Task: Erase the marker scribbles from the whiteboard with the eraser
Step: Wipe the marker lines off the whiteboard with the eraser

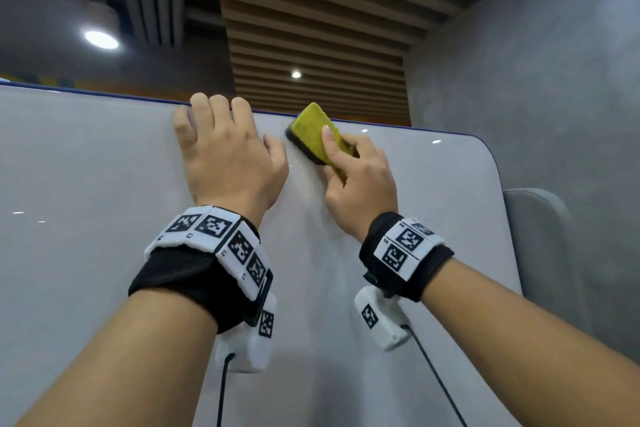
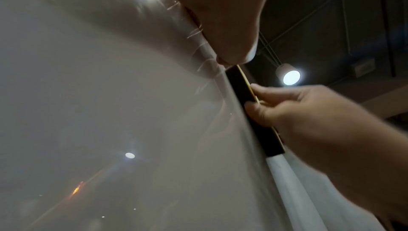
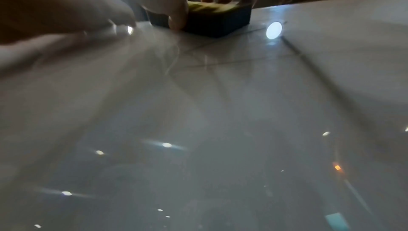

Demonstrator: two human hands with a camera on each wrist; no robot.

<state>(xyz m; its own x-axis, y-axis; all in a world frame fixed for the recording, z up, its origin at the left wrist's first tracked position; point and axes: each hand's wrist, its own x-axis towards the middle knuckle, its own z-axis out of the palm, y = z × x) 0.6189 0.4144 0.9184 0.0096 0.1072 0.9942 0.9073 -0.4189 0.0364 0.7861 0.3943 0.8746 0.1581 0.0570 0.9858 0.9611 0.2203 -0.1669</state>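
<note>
The right hand (image 1: 360, 180) has the eraser (image 1: 311, 130) in its grip: the thumb lies along the yellow-green back and the fingers curl over the far side, pressing the eraser's black felt face flat against the whiteboard (image 1: 86, 166). The eraser sits tilted, just below the board's blue top edge (image 1: 131, 99), near its upper right part. The left hand (image 1: 228, 156) lies just beside the eraser, palm on the board, its fingers hooked over the top edge and its thumb spread toward the eraser; it holds nothing but the board's rim.

In the left wrist view the eraser (image 2: 253, 111) shows edge-on, black felt against the board, with the right hand's fingers (image 2: 271, 111) pinching it. Faint thin lines cross the board surface just in front of the eraser (image 3: 212, 20) in the right wrist view; they may be marker traces or reflections, the picture being too dim to tell. Ceiling lamps (image 1: 101, 39) glint off the glossy surface.
</note>
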